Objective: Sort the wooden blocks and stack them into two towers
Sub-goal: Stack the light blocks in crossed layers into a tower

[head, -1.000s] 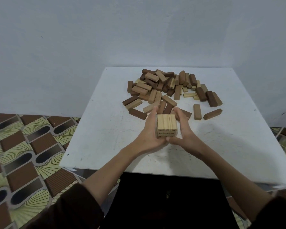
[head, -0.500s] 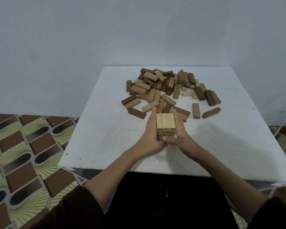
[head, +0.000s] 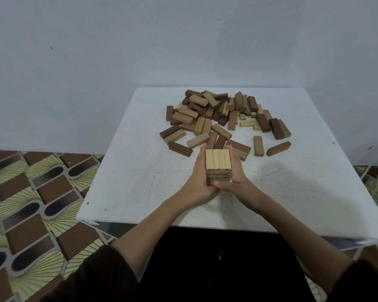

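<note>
Head view shows our white worktop, with the mixed pile of dark and pale blocks heaped toward its far side, unsorted. Nearer us stands the short pale tower. We press our left hand and right hand flat against its opposite sides, fingers straight rather than curled, probably squaring the layers so it stacks true.

I can't read any words or numbers here. The small stack of light blocks has little dark printed marks on its near side, but they are too tiny and blurry to make out.
</note>
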Available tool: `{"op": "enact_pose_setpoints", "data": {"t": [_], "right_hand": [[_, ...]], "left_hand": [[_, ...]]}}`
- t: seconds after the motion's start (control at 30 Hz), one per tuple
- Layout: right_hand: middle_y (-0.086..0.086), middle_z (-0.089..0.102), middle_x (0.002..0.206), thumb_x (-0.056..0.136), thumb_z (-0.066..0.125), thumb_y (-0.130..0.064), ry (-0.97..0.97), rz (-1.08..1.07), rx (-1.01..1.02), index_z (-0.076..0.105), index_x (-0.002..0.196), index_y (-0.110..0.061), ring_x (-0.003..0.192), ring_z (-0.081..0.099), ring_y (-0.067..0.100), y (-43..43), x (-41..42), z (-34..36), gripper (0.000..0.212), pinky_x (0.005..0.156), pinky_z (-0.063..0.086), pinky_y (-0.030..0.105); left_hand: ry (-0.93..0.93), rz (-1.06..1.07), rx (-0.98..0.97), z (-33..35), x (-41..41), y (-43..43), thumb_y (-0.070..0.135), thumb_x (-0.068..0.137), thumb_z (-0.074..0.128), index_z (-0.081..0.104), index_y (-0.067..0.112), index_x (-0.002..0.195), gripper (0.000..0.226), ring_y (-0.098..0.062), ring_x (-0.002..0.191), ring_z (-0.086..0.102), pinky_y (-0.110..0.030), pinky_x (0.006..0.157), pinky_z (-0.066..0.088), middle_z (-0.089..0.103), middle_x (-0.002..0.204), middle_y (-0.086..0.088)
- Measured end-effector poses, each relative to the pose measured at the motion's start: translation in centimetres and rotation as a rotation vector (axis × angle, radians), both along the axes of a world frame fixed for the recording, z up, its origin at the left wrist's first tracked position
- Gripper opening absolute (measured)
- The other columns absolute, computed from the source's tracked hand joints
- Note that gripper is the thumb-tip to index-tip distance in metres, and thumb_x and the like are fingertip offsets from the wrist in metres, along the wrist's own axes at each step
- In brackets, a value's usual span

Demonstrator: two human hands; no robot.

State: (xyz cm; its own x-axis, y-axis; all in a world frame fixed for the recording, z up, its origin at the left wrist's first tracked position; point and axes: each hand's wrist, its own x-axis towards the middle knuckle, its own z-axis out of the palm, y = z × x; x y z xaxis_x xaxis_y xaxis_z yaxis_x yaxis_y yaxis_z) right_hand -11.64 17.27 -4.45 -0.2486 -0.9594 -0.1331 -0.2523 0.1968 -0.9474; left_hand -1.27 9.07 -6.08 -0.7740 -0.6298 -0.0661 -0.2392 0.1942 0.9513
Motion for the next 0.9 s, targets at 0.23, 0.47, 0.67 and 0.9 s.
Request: {"op": "enact_pose_setpoints", "data": {"t": [0.23, 0.47, 0.67, 0.9], "right_hand": [[-0.014, 0.008, 0.154, 0.075, 0.077, -0.028, 0.125, 0.024, -0.025, -0.003, 0.15, -0.026, 0.139, 0.011, 0.0, 0.5, -2.1, 0.5, 0.109, 0.112, 0.018, 0.027], [-0.006, 0.042, 0.136, 0.073, 0.079, -0.015, 0.227, 0.029, -0.107, 0.024, 0.147, -0.023, 0.126, 0.039, 0.0, 0.3, -3.9, 1.9, 0.093, 0.095, 0.033, 0.002], [-0.003, 0.047, 0.126, 0.073, 0.078, -0.013, 0.308, 0.054, -0.153, 0.026, 0.14, -0.031, 0.121, 0.044, 0.004, -0.2, -4.0, 2.0, 0.086, 0.105, 0.034, 0.015], [-0.003, 0.049, 0.12, 0.074, 0.079, -0.015, 0.327, 0.059, -0.17, 0.031, 0.141, -0.024, 0.117, 0.046, 0.005, -0.5, -4.0, 2.0, 0.083, 0.101, 0.034, 0.01]], "left_hand": [[0.001, -0.036, -0.034, 1.3, 1.7, -0.8, 0.045, 0.065, 0.074, 0.001, 0.029, 0.149, 0.113, -0.008, 0.14, 0.023, -0.03, 0.111, 0.032, 0.017, 0.152, 0.008], [0.035, -0.038, -0.134, 2.5, 2.3, -2.8, 0.016, 0.07, 0.081, 0.018, 0.04, 0.139, 0.097, 0.002, 0.128, 0.037, -0.02, 0.106, 0.029, 0.043, 0.135, 0.002], [0.039, -0.049, -0.122, 2.6, 1.9, -3.0, 0.022, 0.066, 0.081, 0.019, 0.032, 0.144, 0.1, 0.002, 0.123, 0.042, -0.021, 0.105, 0.034, 0.048, 0.124, 0.01], [0.052, -0.028, -0.127, 2.3, 1.6, -3.1, 0.014, 0.071, 0.081, 0.016, 0.022, 0.148, 0.1, -0.005, 0.125, 0.042, -0.018, 0.105, 0.033, 0.051, 0.118, 0.012]]}}
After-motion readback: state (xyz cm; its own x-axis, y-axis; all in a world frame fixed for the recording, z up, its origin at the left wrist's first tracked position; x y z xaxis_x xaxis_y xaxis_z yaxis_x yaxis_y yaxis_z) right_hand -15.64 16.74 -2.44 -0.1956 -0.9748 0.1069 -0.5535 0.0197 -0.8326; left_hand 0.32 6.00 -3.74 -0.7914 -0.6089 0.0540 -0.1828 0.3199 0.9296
